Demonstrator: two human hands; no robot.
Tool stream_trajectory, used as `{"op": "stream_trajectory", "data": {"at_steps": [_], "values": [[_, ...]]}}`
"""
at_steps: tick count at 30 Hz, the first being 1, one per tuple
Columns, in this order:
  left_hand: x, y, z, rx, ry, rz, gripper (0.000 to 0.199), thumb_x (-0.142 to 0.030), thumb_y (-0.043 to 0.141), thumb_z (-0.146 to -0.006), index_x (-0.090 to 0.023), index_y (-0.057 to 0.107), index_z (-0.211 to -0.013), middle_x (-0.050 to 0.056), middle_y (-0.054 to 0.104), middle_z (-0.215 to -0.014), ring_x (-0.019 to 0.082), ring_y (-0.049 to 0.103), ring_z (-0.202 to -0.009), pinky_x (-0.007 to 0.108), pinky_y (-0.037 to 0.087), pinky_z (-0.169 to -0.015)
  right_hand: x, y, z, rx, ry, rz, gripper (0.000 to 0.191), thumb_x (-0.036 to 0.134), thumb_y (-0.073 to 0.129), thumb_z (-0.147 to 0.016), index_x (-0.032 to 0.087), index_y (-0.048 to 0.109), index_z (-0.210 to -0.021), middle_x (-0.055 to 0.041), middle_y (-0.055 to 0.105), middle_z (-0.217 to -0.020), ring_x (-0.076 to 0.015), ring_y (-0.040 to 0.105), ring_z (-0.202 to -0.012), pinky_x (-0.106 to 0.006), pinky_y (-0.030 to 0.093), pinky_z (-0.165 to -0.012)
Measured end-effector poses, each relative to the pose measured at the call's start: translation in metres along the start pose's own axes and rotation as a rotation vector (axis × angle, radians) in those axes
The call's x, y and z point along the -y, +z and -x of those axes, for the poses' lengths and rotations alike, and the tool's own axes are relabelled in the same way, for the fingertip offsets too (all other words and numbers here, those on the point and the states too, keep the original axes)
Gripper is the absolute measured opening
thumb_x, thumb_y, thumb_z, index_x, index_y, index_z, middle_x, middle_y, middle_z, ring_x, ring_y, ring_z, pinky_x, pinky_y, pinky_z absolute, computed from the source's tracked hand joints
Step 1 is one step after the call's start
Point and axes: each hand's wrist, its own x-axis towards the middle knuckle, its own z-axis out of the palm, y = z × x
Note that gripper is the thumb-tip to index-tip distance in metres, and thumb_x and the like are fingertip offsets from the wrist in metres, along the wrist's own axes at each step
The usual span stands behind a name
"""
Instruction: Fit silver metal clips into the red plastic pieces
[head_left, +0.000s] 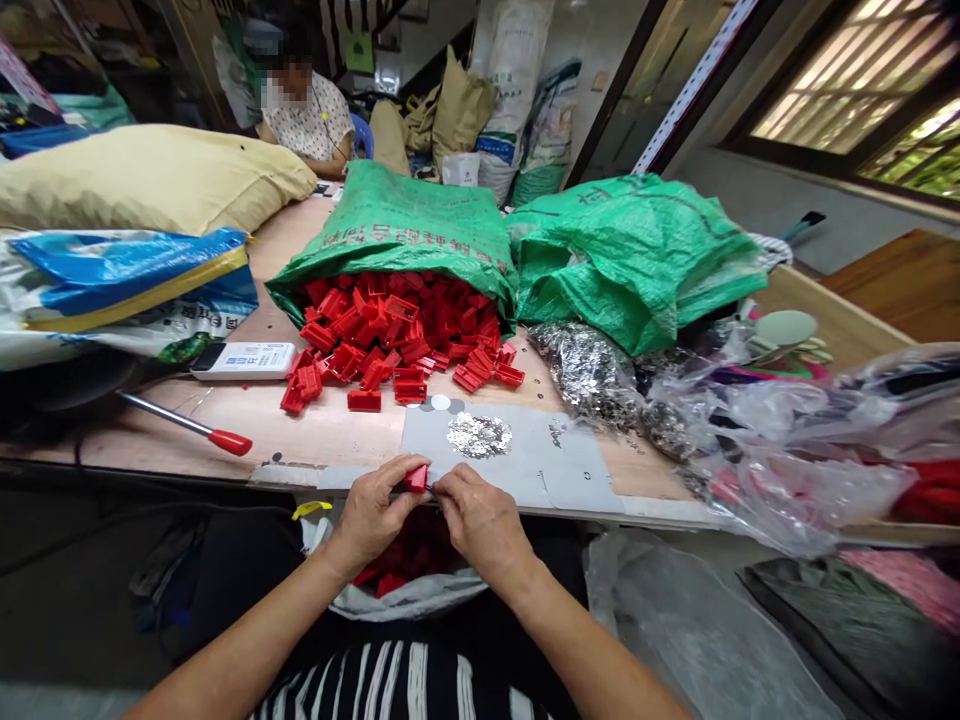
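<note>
Between thumb and fingers, my left hand (375, 510) grips a small red plastic part (417, 478) at the table's front edge. My right hand (480, 515) is closed in a pinch against that part's right side; what sits in its fingertips is too small to name. Just beyond my hands, a pile of small shiny metal pieces (480, 436) lies on a grey sheet (525, 465). Farther back, many like red parts (397, 330) spill from a green woven sack (420, 215). Below my hands, an open white bag (420, 598) on my lap holds more red parts.
To the left are a white box-shaped device (244, 361) and a lever with a red grip (229, 441). Another green sack (630, 250), a plastic bag of metal pieces (589, 370) and clear bags (795, 450) crowd the right. A person (315, 115) sits across the table.
</note>
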Motion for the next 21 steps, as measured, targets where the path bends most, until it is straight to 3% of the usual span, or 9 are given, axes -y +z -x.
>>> {"op": "stream_trajectory", "data": {"at_steps": [5,10,13,17,21], "values": [[-0.001,-0.001,0.000,0.019,-0.022,0.035,0.033,-0.019,0.066,-0.079,-0.024,0.063,-0.112,0.004,0.071,-0.105,0.019,0.067,-0.095,0.031,0.051,-0.088,-0.006,0.001,0.002,-0.033,-0.002,-0.176,0.013,0.017,0.053,-0.091,0.022,0.062,-0.099,-0.0016,0.060,-0.092,-0.0161,0.059,-0.088,-0.026,0.044,-0.078],[-0.007,-0.006,0.006,0.007,-0.029,0.080,0.029,-0.021,0.067,-0.079,-0.024,0.063,-0.107,0.002,0.071,-0.101,0.021,0.061,-0.106,0.034,0.043,-0.097,-0.014,-0.003,0.010,-0.092,-0.041,-0.303,0.018,0.019,0.042,-0.095,0.022,0.055,-0.108,-0.0051,0.056,-0.101,-0.0178,0.056,-0.093,-0.030,0.043,-0.082],[-0.016,-0.008,0.009,-0.005,-0.091,0.191,0.026,-0.023,0.068,-0.078,-0.024,0.063,-0.103,0.002,0.069,-0.101,0.020,0.063,-0.098,0.032,0.045,-0.091,-0.014,-0.008,0.017,-0.064,-0.048,-0.379,0.017,0.019,0.039,-0.096,0.021,0.052,-0.106,-0.0035,0.059,-0.096,-0.0171,0.056,-0.090,-0.029,0.042,-0.079],[-0.033,-0.011,0.011,-0.033,-0.298,0.617,0.032,-0.024,0.070,-0.078,-0.024,0.059,-0.108,0.001,0.067,-0.100,0.015,0.063,-0.089,0.027,0.049,-0.082,-0.007,-0.016,0.023,0.083,-0.056,-0.519,0.030,0.024,0.035,-0.099,0.024,0.043,-0.128,0.0055,0.056,-0.067,-0.0128,0.053,-0.063,-0.025,0.040,-0.067],[-0.049,-0.016,0.015,-0.003,-0.520,1.174,0.007,-0.023,0.066,-0.082,-0.018,0.062,-0.084,0.001,0.069,-0.085,0.011,0.064,-0.079,0.022,0.050,-0.080,0.005,-0.020,0.024,0.132,-0.082,-0.591,0.042,0.027,0.038,-0.098,0.027,0.037,-0.140,0.0071,0.055,-0.062,-0.0106,0.051,-0.056,-0.022,0.040,-0.063]]}}
